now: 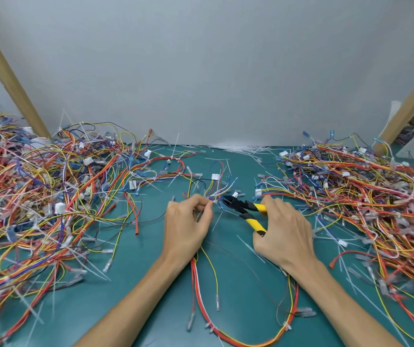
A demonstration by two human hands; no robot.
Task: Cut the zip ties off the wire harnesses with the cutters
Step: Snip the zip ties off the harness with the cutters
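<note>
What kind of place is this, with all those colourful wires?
Probably a workshop or factory bench: heaps of wire harnesses cover a green mat, cut zip ties lie about, and the right hand holds yellow cutters.

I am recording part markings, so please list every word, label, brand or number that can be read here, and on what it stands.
No text can be read in this view.
Cutters, gripped by the right hand: no brand or number shows on the yellow and black handles.
White connector: any marking is too small to tell.
Wire harness, pinched by the left hand: no label shows.
</note>
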